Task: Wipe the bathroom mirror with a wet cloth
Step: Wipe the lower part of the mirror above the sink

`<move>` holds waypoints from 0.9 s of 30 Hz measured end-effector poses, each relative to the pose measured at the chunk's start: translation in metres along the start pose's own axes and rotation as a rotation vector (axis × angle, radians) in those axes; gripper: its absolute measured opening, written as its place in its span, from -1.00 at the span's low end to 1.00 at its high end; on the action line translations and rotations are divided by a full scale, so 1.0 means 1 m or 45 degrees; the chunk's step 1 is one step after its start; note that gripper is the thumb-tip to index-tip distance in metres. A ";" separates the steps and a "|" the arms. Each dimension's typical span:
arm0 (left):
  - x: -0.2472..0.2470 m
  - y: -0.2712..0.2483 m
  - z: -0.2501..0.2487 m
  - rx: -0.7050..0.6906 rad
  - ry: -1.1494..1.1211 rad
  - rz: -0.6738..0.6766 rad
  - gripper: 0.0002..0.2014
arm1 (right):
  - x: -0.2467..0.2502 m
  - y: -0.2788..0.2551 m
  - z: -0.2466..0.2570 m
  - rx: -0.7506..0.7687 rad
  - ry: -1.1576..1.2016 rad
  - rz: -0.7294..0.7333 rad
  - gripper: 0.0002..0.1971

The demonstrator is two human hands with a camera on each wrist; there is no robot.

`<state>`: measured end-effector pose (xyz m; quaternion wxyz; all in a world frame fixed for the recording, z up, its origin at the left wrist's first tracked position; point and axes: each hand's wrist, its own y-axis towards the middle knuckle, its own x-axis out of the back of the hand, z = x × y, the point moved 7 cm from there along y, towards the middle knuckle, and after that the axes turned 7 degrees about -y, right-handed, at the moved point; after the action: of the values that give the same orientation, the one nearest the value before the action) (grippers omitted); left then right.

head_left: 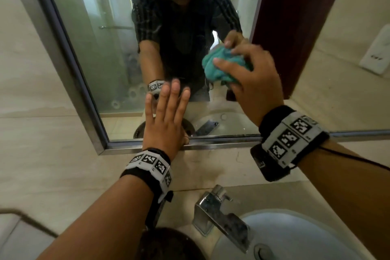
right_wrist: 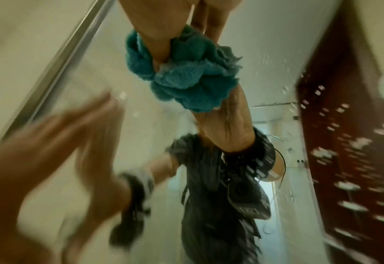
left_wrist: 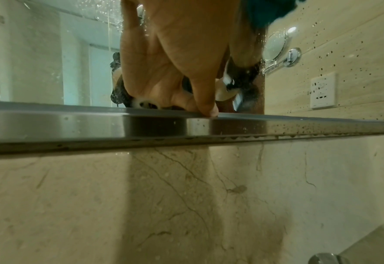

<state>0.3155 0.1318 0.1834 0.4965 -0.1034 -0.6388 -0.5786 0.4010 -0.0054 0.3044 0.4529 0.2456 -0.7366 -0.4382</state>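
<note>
- Your right hand has its fingers curled round the bunched teal cloth and presses it against the glass of the mirror. The wad sits in the lower middle of the pane, well above the bottom edge of the frame.
- Your left hand lies flat on the glass with fingers straight and spread, holding nothing. Its thumb tip rests on the bottom edge of the frame, near the lower left corner.
- The relation that counts: the cloth lies up and to the right of the left hand, and the right hand alone is on it — the next stroke looks to be the right hand's to make.
- Unwiped glass seems to lie both ways. Droplets and specks show toward the right edge of the mirror in the wrist views, and the pane runs on leftward above the left hand.
- A sweep down or to the left would likely meet the braced left hand, so it may need to lift first.
- The tap and basin sit below the mirror — clear of the stroke.
</note>
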 end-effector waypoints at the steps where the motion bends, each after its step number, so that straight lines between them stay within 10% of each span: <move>1: -0.001 0.000 0.000 0.004 0.018 0.008 0.29 | 0.004 0.005 -0.002 -0.098 0.018 -0.070 -0.62; 9: 0.001 0.000 -0.002 0.006 0.008 -0.007 0.26 | -0.060 -0.108 0.023 0.350 -0.034 0.670 -0.39; 16: 0.003 -0.002 -0.002 0.006 0.017 -0.060 0.23 | -0.001 -0.017 -0.014 -0.166 0.010 0.005 -0.63; 23: 0.016 -0.009 -0.018 -0.056 -0.024 -0.083 0.20 | -0.068 -0.129 0.021 0.280 -0.063 0.553 -0.35; 27: 0.020 -0.004 -0.041 -0.164 -0.017 -0.048 0.20 | -0.036 -0.079 0.011 0.137 -0.017 0.382 -0.52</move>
<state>0.3240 0.0867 0.1890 0.4737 -0.1268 -0.6054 -0.6270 0.4054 -0.0123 0.2168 0.4946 0.1539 -0.7903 -0.3272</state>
